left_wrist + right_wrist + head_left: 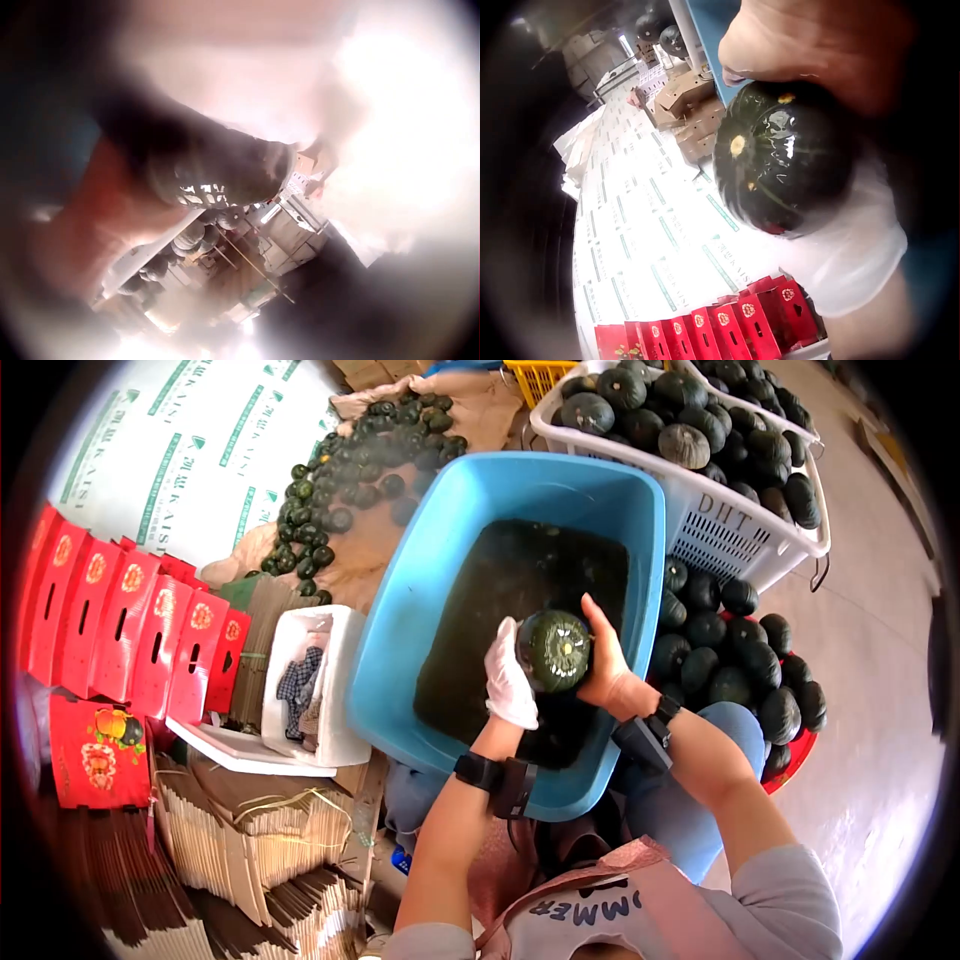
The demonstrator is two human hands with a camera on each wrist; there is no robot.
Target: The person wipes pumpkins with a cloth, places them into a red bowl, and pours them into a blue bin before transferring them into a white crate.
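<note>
The person holds one round green squash [557, 651] between the two hands, above the dark water [470, 660] in the blue tub [393, 630]. The left hand [511, 682], in a loose white glove [516, 705], curls its fingers around one side; the bare right hand [610, 665] cups the other. The skin shines and is probably wet – so, if one palm relaxes, the squash may slip, fall into the water and splash. The glove, being loose, could also slide.
</note>
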